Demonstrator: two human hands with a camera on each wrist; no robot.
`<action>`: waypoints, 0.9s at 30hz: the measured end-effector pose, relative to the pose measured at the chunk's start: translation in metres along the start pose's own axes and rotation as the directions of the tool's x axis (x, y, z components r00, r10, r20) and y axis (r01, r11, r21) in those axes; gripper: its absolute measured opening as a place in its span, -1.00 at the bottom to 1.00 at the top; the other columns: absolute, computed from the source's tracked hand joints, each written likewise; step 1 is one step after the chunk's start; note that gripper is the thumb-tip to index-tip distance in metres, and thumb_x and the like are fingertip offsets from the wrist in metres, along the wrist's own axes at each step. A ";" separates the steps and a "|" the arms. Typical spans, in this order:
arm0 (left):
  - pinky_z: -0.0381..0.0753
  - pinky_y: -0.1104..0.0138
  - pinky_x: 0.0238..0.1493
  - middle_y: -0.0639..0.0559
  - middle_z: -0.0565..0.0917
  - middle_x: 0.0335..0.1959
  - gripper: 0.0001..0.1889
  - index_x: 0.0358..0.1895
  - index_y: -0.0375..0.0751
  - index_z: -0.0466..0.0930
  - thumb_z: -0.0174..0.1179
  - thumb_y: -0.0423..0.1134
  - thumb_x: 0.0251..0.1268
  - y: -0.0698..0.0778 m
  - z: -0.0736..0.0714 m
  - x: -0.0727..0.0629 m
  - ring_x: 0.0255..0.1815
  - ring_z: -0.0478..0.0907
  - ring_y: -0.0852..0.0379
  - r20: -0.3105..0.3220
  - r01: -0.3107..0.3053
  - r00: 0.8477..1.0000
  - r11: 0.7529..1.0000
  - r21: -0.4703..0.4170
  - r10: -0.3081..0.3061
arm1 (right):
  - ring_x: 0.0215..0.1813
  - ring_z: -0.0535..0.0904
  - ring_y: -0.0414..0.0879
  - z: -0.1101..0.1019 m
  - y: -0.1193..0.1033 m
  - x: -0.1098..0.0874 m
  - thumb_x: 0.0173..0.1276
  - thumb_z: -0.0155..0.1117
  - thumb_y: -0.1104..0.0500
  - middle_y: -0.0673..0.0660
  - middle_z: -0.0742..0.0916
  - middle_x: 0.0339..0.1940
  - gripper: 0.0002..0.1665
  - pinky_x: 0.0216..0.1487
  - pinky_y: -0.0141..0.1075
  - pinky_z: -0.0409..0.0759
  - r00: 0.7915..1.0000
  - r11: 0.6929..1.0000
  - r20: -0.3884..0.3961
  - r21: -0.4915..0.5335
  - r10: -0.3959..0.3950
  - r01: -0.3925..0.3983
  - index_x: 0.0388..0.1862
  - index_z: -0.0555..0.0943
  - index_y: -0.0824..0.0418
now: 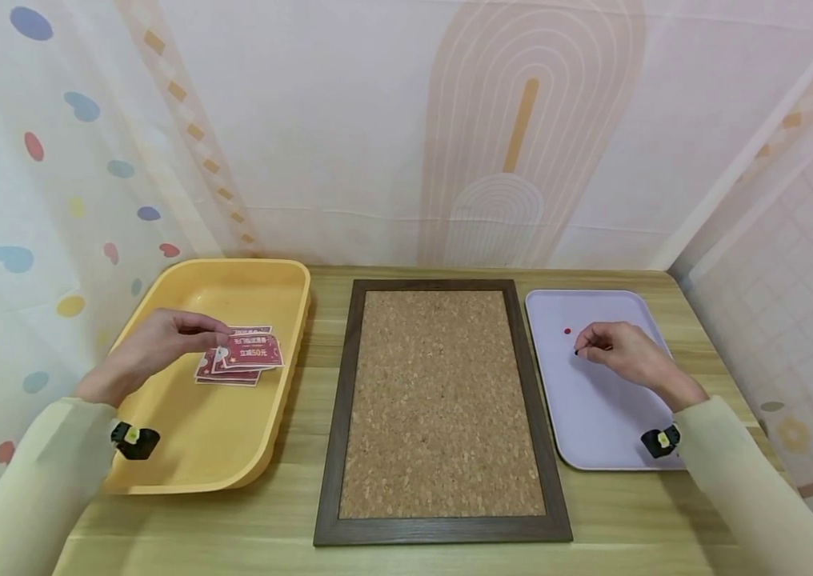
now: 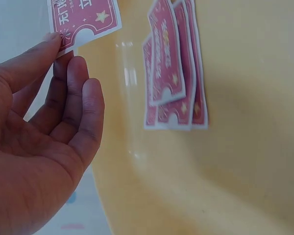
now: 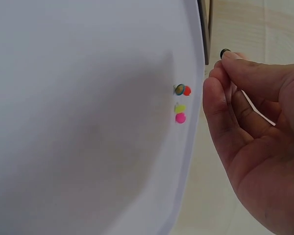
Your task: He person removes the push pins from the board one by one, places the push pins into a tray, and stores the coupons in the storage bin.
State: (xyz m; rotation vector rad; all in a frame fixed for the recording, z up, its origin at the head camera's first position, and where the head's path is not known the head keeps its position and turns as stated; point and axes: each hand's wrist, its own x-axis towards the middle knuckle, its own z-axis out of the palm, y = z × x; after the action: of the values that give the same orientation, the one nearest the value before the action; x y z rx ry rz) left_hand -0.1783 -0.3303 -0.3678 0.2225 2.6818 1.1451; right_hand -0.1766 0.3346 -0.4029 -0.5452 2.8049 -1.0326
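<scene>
My left hand [image 1: 154, 348] pinches a red paper coupon [image 2: 88, 19] by its corner, between thumb and fingers, over the yellow tray [image 1: 190, 464]. Below it, several similar red coupons [image 2: 169, 63] with white borders lie overlapped on the tray's floor. My right hand [image 1: 622, 352] is above the lilac tray [image 1: 594, 436], with a small black thumbtack [image 3: 225, 53] between thumb and fingertips. On that tray the right wrist view shows a pink thumbtack [image 3: 180, 118], a yellow one, an orange one and a teal one close together; a red thumbtack [image 1: 567, 330] shows in the head view.
Between the two trays a cork board [image 1: 442, 400] in a dark brown frame lies flat on the wooden table [image 1: 291, 512]. A patterned cloth [image 1: 349, 144] hangs behind the table and along both sides.
</scene>
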 end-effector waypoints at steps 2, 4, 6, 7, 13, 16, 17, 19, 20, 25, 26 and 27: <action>0.53 0.48 -0.10 0.17 0.78 -0.10 -0.66 0.09 -0.36 0.73 0.31 -0.15 0.48 -0.004 -0.002 0.001 -0.13 0.61 0.36 0.001 0.014 1.000 1.000 0.002 -0.014 | -0.28 0.55 -0.23 0.000 0.002 0.000 0.39 0.35 0.44 0.10 0.74 -0.32 -0.92 -0.25 -0.43 0.55 1.000 1.000 0.002 0.001 -0.007 0.007 -0.27 0.68 0.30; 0.52 0.48 -0.09 0.15 0.78 -0.13 -0.65 0.11 -0.38 0.72 0.30 -0.16 0.49 -0.007 -0.003 0.002 -0.12 0.60 0.34 0.008 0.025 1.000 1.000 0.001 -0.025 | -0.28 0.56 -0.24 0.000 0.004 0.000 0.38 0.36 0.44 0.11 0.74 -0.32 -0.93 -0.25 -0.44 0.55 1.000 1.000 0.005 0.006 -0.012 0.012 -0.27 0.68 0.31; 0.51 0.49 -0.08 0.12 0.79 -0.13 -0.64 0.13 -0.38 0.71 0.28 -0.15 0.50 -0.010 -0.004 0.002 -0.11 0.60 0.33 0.020 0.034 0.999 0.999 0.003 -0.034 | -0.27 0.56 -0.23 0.000 0.006 0.000 0.38 0.36 0.44 0.12 0.74 -0.32 -0.93 -0.24 -0.45 0.56 1.000 1.000 0.009 0.009 -0.018 0.018 -0.27 0.68 0.32; 0.51 0.50 -0.08 0.10 0.79 -0.12 -0.64 0.13 -0.39 0.71 0.28 -0.15 0.51 -0.011 -0.004 0.003 -0.10 0.60 0.32 0.026 0.038 0.999 0.999 0.003 -0.038 | -0.26 0.57 -0.23 0.000 0.007 0.000 0.37 0.37 0.45 0.13 0.74 -0.32 -0.93 -0.23 -0.45 0.56 1.000 1.000 0.010 0.010 -0.018 0.018 -0.27 0.68 0.32; 0.54 0.49 -0.08 -0.01 0.79 -0.09 -0.62 0.16 -0.44 0.67 0.25 -0.18 0.52 -0.018 -0.004 0.007 -0.12 0.60 0.33 0.052 0.053 0.997 0.999 -0.002 -0.053 | -0.22 0.57 -0.20 0.002 0.011 0.001 0.37 0.35 0.48 0.21 0.75 -0.27 -0.91 -0.19 -0.45 0.57 1.000 1.000 0.029 0.029 -0.006 0.005 -0.26 0.68 0.33; 0.55 0.49 -0.07 -0.09 0.78 -0.02 -0.62 0.18 -0.45 0.66 0.24 -0.21 0.53 -0.022 -0.003 0.009 -0.11 0.59 0.36 0.065 0.053 0.996 0.999 0.004 -0.054 | -0.22 0.57 -0.22 0.003 0.012 0.001 0.38 0.33 0.48 0.21 0.75 -0.28 -0.90 -0.19 -0.45 0.57 0.999 0.999 0.039 0.034 -0.002 0.001 -0.26 0.68 0.33; 0.55 0.48 -0.07 -0.13 0.77 0.00 -0.63 0.19 -0.46 0.65 0.24 -0.22 0.53 -0.023 -0.003 0.010 -0.11 0.59 0.36 0.071 0.049 0.996 0.999 0.005 -0.049 | -0.23 0.57 -0.22 0.004 0.013 0.001 0.38 0.33 0.48 0.20 0.74 -0.28 -0.90 -0.19 -0.45 0.56 0.999 0.999 0.042 0.037 -0.002 0.001 -0.27 0.68 0.33; 0.56 0.47 -0.08 -0.18 0.75 0.03 -0.63 0.18 -0.48 0.65 0.24 -0.25 0.52 -0.026 -0.003 0.012 -0.11 0.57 0.38 0.079 0.041 0.996 0.999 0.006 -0.041 | -0.23 0.56 -0.23 0.004 0.014 0.001 0.38 0.32 0.49 0.17 0.74 -0.30 -0.89 -0.19 -0.45 0.56 0.999 0.999 0.047 0.041 -0.006 0.004 -0.27 0.67 0.33; 0.57 0.47 -0.08 -0.20 0.74 0.04 -0.64 0.17 -0.49 0.65 0.25 -0.26 0.51 -0.028 -0.003 0.013 -0.11 0.57 0.38 0.083 0.038 0.996 0.999 0.004 -0.038 | -0.24 0.56 -0.23 0.004 0.014 0.001 0.38 0.32 0.49 0.15 0.73 -0.30 -0.89 -0.19 -0.45 0.56 0.999 0.999 0.047 0.040 -0.008 0.007 -0.28 0.67 0.33; 0.61 0.43 -0.10 -0.20 0.73 0.03 -0.65 0.15 -0.53 0.64 0.27 -0.29 0.49 -0.036 -0.002 0.017 -0.14 0.56 0.34 0.103 0.053 0.993 0.998 -0.022 -0.050 | -0.26 0.55 -0.23 0.006 0.016 0.001 0.34 0.32 0.53 0.08 0.73 -0.32 -0.86 -0.20 -0.45 0.55 0.999 1.000 0.051 0.028 -0.015 0.013 -0.29 0.67 0.33; 0.62 0.42 -0.10 -0.20 0.73 0.02 -0.64 0.15 -0.54 0.64 0.27 -0.29 0.49 -0.037 -0.002 0.018 -0.14 0.57 0.33 0.108 0.056 0.993 0.998 -0.025 -0.053 | -0.26 0.55 -0.23 0.006 0.016 0.001 0.34 0.32 0.53 0.08 0.72 -0.33 -0.85 -0.20 -0.44 0.55 0.999 1.000 0.050 0.023 -0.015 0.014 -0.29 0.67 0.33; 0.62 0.42 -0.10 -0.21 0.73 0.03 -0.63 0.16 -0.54 0.63 0.27 -0.29 0.49 -0.038 -0.002 0.018 -0.14 0.57 0.31 0.116 0.059 0.992 0.998 -0.030 -0.056 | -0.27 0.55 -0.23 0.006 0.016 0.001 0.34 0.32 0.53 0.08 0.72 -0.33 -0.85 -0.20 -0.44 0.55 0.999 1.000 0.049 0.018 -0.014 0.013 -0.29 0.67 0.33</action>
State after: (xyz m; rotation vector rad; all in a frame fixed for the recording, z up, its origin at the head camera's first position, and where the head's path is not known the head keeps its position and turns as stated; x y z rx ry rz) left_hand -0.1986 -0.3538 -0.3972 0.1978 2.5506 1.1231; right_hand -0.1812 0.3415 -0.4182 -0.5799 2.7508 -1.0306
